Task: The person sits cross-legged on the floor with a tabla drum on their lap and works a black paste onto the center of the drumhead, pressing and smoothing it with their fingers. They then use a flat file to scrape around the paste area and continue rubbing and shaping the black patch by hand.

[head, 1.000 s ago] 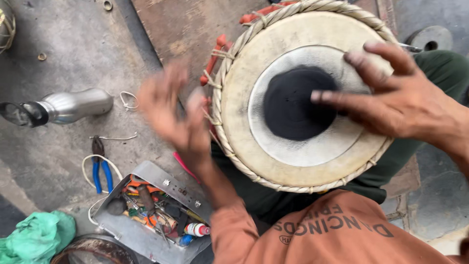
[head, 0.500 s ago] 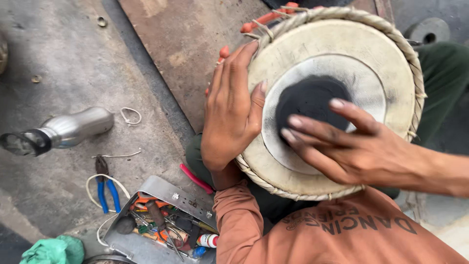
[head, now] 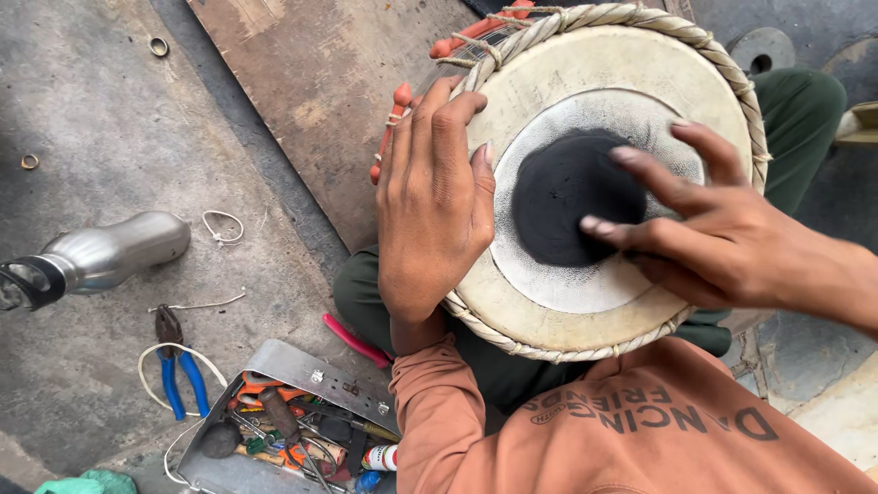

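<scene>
**Both hands on the drum head, tools set aside**

Nearest the camera, the orange sleeve leads up to the left hand (head: pixel 430 197), which lies flat with fingers together over the near-left rim of the drum (head: pixel 604 64), fingertips reaching the braided rope edge. The right hand (head: pixel 722 238) is spread, its fingers fanned out; the index and middle tips rest on the black centre patch (head: pixel 553 197). Neither hand pinches or holds any tool.

The drum sits in the person's lap, between the green-trousered legs, its pale skin facing straight up at the camera. Its long axis therefore runs down, away from the lens, into the lap; red pegs (head: pixel 402 96) show at the drum's left edge.

Judging by how things lie, the skin is laced on and the black patch is laid, so fitting looks done; the hands seem to be testing or sounding the head.

Left of the drum, on the floor, lie an open metal toolbox (head: pixel 274 366), blue-handled pliers (head: pixel 178 366) and a steel bottle (head: pixel 105 252). Beyond the drum, a wooden board (head: pixel 320 82) lies on the floor.
</scene>
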`<state>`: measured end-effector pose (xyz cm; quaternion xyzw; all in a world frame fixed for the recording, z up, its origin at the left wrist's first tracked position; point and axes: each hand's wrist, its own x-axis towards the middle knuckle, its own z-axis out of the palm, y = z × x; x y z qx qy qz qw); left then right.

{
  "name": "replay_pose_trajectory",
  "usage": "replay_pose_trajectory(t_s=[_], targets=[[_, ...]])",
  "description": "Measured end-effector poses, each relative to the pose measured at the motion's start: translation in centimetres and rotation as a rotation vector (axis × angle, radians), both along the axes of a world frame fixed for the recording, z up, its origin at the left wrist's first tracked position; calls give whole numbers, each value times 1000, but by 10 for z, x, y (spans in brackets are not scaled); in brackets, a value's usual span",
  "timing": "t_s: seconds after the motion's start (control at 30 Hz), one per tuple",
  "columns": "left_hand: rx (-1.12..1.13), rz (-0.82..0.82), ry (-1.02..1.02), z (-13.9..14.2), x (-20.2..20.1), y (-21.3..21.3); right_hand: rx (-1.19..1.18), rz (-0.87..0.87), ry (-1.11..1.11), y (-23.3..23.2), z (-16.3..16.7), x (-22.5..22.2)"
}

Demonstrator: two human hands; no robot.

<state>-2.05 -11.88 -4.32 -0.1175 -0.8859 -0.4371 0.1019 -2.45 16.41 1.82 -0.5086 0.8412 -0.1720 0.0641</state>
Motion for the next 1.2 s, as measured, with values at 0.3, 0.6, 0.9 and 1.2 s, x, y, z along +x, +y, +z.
replay_pose_trajectory(t_s=[0.3, 0.6, 0.9, 1.2], targets=[[-13, 12, 27, 0, 2, 1, 431, 145, 763, -64, 17, -9], [16, 58, -15, 5, 3, 4, 56, -96, 54, -4, 0, 17], [-21, 60, 9, 4, 4, 5, 134, 114, 281, -46, 9, -1], [12, 31, 35, 1, 4, 2, 295, -280, 448, -40, 13, 19]])
